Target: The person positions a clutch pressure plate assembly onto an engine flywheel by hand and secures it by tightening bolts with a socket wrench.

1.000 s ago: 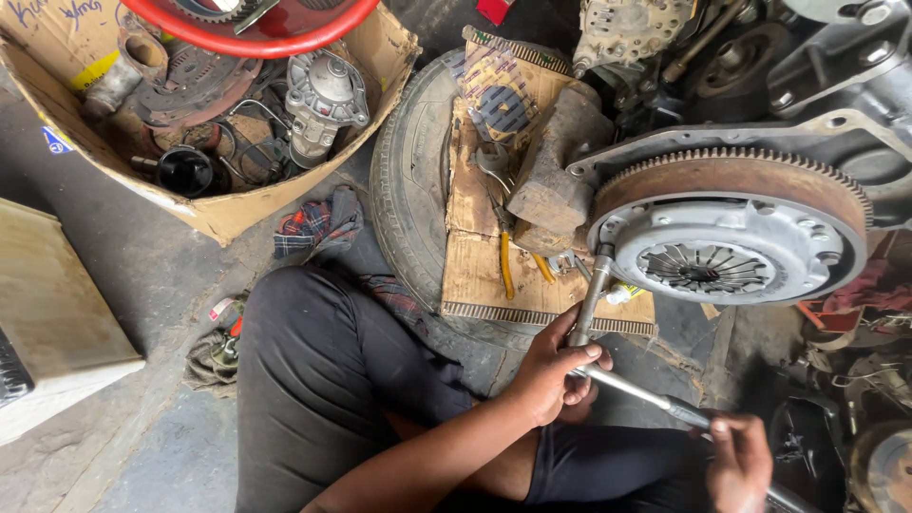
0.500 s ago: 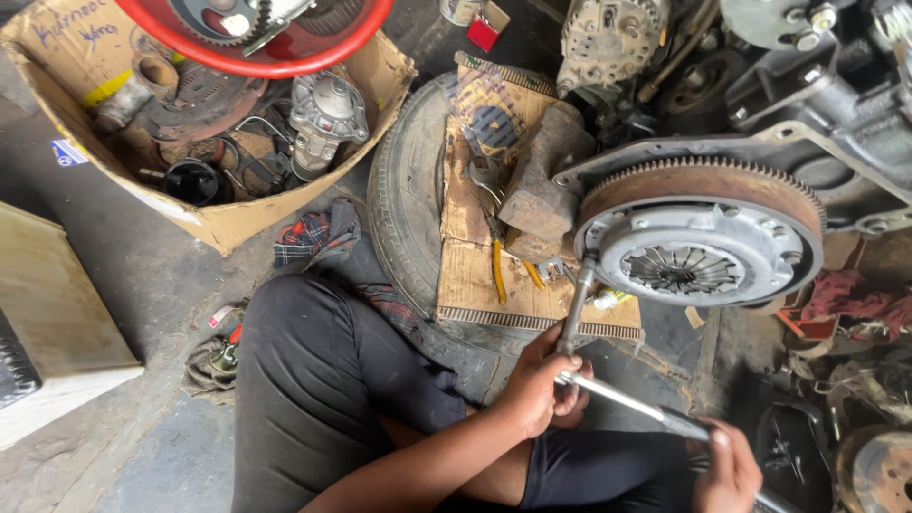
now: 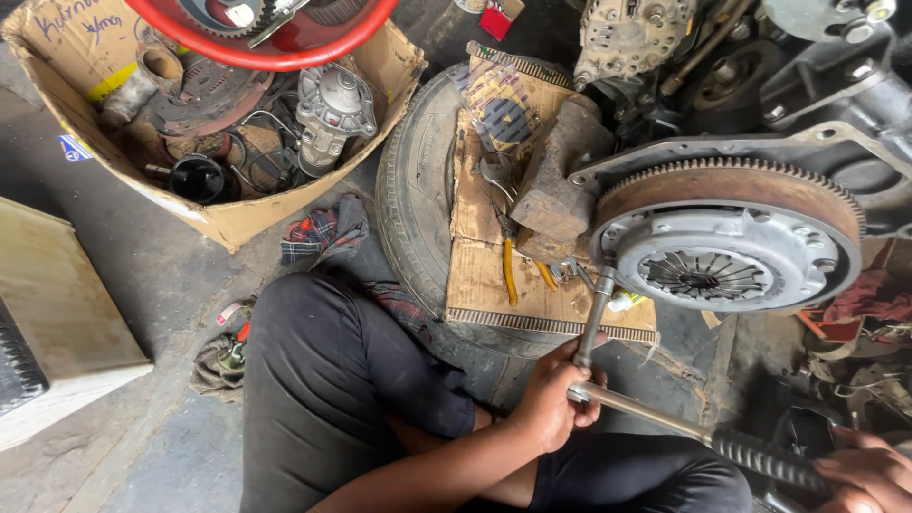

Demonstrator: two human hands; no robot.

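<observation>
Head view. A person sits on a stained concrete workshop floor [image 3: 142, 285]. The left hand [image 3: 556, 399] is closed round the head of a long socket wrench [image 3: 655, 413], whose extension bar [image 3: 594, 318] rises to a bolt on the rim of the clutch pressure plate [image 3: 722, 261] at right. The right hand [image 3: 869, 475], at the near right corner, is closed on the wrench's knurled grip. Behind lies a tyre [image 3: 408, 209] topped with cardboard [image 3: 494, 275]; far left stands a cardboard box of parts [image 3: 228, 123].
</observation>
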